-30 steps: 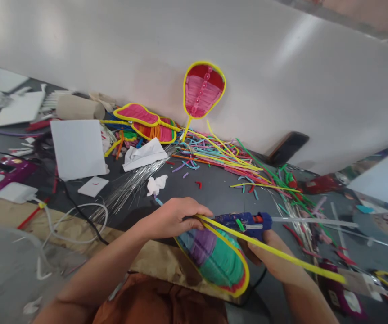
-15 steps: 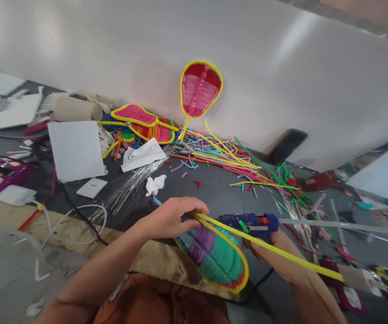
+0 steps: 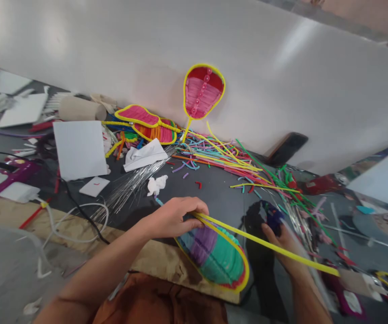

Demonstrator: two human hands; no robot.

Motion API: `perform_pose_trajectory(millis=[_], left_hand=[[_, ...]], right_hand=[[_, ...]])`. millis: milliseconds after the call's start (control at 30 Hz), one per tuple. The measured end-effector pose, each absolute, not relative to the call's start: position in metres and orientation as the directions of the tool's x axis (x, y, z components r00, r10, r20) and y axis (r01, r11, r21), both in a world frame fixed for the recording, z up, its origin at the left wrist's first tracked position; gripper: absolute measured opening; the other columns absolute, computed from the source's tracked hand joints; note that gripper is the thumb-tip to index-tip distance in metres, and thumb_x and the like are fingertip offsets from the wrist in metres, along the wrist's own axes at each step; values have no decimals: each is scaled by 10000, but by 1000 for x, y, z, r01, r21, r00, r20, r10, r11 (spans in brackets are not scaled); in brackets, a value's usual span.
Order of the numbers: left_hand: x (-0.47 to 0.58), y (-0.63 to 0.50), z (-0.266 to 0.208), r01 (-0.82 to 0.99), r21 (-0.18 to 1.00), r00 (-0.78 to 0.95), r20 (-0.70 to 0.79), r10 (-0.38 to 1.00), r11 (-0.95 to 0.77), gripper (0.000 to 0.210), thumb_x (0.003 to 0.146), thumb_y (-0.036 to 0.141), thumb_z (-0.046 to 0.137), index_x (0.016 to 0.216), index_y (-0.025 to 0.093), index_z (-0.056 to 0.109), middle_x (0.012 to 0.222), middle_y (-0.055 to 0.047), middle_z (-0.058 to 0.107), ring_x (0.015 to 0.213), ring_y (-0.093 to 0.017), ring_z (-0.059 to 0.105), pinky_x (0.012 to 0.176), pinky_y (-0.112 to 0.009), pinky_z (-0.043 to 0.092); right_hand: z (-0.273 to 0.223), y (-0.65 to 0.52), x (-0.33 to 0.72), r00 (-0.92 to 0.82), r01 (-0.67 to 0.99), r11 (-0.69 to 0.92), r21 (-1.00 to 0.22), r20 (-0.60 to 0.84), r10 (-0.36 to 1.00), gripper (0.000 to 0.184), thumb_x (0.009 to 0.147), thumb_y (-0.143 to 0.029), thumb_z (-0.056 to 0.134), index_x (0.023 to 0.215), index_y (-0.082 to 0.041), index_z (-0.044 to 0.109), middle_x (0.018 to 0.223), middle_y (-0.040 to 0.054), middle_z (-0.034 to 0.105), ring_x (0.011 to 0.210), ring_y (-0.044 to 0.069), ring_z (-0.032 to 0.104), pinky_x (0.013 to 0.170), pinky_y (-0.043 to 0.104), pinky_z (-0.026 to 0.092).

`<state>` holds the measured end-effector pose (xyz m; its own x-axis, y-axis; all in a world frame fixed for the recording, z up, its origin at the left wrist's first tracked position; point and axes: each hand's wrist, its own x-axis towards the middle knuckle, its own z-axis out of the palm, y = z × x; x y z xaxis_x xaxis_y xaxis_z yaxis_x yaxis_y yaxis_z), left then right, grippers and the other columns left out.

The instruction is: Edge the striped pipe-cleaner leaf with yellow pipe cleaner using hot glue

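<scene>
My left hand (image 3: 182, 218) pinches a yellow pipe cleaner (image 3: 264, 242) against the edge of a leaf-shaped piece (image 3: 219, 261). That piece is wrapped in blue, purple and teal bands, with a red tip and a yellow border. The pipe cleaner's long free end stretches right, across my right forearm. My right hand (image 3: 281, 245) grips a dark blue glue gun (image 3: 273, 219), smeared by motion and apart from the leaf-shaped piece. A clear glue stick trails from the gun's back. Fingers of my right hand are partly hidden.
A pink petal shape (image 3: 203, 92) stands against the white board. Loose pipe cleaners (image 3: 221, 155), thin wires (image 3: 126, 191) and a phone (image 3: 287, 148) lie at the back. White card (image 3: 79, 150) and a purple device (image 3: 11, 175) are left; a red can (image 3: 324, 181) is right.
My right hand has drawn the glue gun away to the right from the leaf-shaped piece and turned it. My left hand keeps its pinch in the same place.
</scene>
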<state>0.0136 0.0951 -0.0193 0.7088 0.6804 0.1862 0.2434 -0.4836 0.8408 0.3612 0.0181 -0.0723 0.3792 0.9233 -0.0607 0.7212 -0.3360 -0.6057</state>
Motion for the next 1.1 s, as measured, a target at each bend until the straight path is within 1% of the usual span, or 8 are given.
perform_pose_trajectory(millis=[100, 233, 333, 400, 467, 600, 900, 1100], left_hand=[[14, 96, -19, 237, 829, 718, 202, 666, -506, 134, 822, 152, 618, 954, 175, 618, 947, -27, 686, 891, -146, 633, 804, -225, 450], [15, 96, -18, 232, 826, 722, 208, 660, -514, 104, 833, 160, 604, 934, 170, 628, 918, -28, 689, 870, -143, 632, 788, -223, 452], [14, 96, -18, 220, 824, 724, 221, 653, -523, 104, 838, 165, 595, 936, 167, 627, 919, -34, 690, 866, -145, 631, 785, -227, 457], [14, 95, -18, 221, 816, 725, 229, 650, -534, 108, 843, 171, 587, 944, 166, 623, 926, -40, 689, 868, -148, 630, 785, -232, 460], [14, 95, -18, 235, 809, 721, 226, 654, -539, 116, 838, 167, 584, 949, 169, 618, 930, -40, 687, 871, -151, 629, 787, -238, 461], [14, 94, -17, 245, 835, 700, 199, 686, -492, 174, 786, 105, 593, 945, 176, 592, 919, -20, 684, 854, -142, 641, 786, -229, 470], [14, 94, -16, 206, 862, 706, 197, 681, -463, 199, 767, 69, 594, 935, 176, 581, 916, -17, 694, 864, -139, 657, 790, -225, 478], [14, 94, -17, 201, 864, 710, 197, 677, -462, 142, 799, 113, 616, 927, 171, 596, 919, -27, 697, 866, -139, 655, 789, -224, 476]], right_hand=[[-77, 14, 381, 290, 820, -233, -522, 28, 957, 471, 713, -448, 553, 1102, -185, 592, 1013, 115, 680, 927, 297, 638, 823, 462, 514], [-54, 4, 379, 210, 927, -104, -361, 268, 940, 344, 819, -351, 449, 1053, -208, 657, 1093, 133, 658, 1065, 326, 579, 980, 579, 392], [-26, -4, 343, 168, 836, -1, -548, 254, 952, 339, 873, -355, 529, 1175, -225, 609, 1093, 122, 644, 948, 260, 628, 873, 457, 512], [-11, -6, 311, -7, 673, 118, -730, 153, 988, 405, 882, -346, 569, 1276, -251, 547, 1161, 118, 632, 906, 214, 657, 760, 337, 568], [-2, -3, 281, -205, 544, 196, -816, 97, 974, 518, 871, -384, 602, 1357, -251, 483, 1252, 128, 613, 1030, 242, 646, 823, 341, 565], [6, 8, 244, -290, 452, 322, -832, 205, 935, 325, 931, -306, 527, 1246, -282, 603, 1198, 68, 677, 1107, 221, 631, 924, 333, 527], [13, 14, 230, -237, 418, 375, -827, 299, 924, 177, 915, -190, 536, 996, -240, 686, 996, 67, 741, 960, 207, 694, 823, 341, 575], [9, 11, 229, -165, 443, 364, -820, 324, 932, 156, 890, -171, 558, 951, -238, 686, 959, 55, 752, 902, 198, 714, 793, 317, 585]])
